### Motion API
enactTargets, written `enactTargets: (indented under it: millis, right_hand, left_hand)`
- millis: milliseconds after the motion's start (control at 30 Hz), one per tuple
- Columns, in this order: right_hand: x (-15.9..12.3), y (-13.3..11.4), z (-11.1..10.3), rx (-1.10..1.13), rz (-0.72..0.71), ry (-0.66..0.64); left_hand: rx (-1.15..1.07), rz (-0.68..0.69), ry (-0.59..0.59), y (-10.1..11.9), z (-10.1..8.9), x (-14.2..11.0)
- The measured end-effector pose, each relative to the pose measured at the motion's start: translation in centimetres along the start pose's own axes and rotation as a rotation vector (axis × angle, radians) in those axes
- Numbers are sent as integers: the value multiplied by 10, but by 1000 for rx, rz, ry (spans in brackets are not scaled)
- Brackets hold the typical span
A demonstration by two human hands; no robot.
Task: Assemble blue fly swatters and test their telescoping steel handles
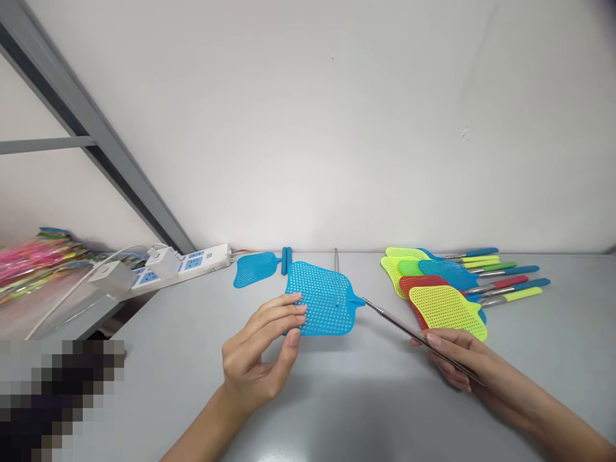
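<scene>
My left hand [264, 350] grips the left edge of a blue perforated fly swatter head [322, 301], fingers behind or over it and thumb at its lower corner. A thin metal telescopic rod [399, 322] lies in my right hand [462, 359], closed around it. The rod's narrow tip meets the short blue neck of the head; whether it sits inside the neck I cannot tell. Behind them on the table lie another blue swatter head [256, 268], two short blue handle grips [286, 260] and a metal rod [336, 260] partly hidden by the held head.
To the right is a pile of assembled fly swatters [445, 305] in yellow, green, blue and red. A white power strip [192, 264] with plugged-in adapters stands at the left. Beyond it are plastic-wrapped colourful items [43, 269] and a grey metal frame [96, 122]. A wall borders the grey table [192, 359].
</scene>
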State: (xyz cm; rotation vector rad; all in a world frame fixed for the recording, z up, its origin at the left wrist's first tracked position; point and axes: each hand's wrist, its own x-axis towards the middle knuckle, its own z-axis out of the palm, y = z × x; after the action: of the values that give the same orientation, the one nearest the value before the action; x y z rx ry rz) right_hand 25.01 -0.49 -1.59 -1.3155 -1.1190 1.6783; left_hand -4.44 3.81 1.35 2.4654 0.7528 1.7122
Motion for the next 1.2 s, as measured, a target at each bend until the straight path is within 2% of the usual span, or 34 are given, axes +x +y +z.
enactTargets:
  millis: [233,467,600,867,1200]
  right_hand:
    - [2,1,-4,5,-1,13]
    - [0,-3,0,-81,-23,24]
    - [2,-3,-1,-23,-42,27]
    - [0,-2,-4,-76,-32,-57]
    - [-2,-2,-11,-171,-54,-180]
  left_hand:
    - [4,-22,19,0,1,1]
    - [-7,-58,13,2,3,1]
    - [-5,-58,27,3,2,1]
    - [-62,-46,-32,5,1,0]
    - [-137,-118,21,7,-1,1]
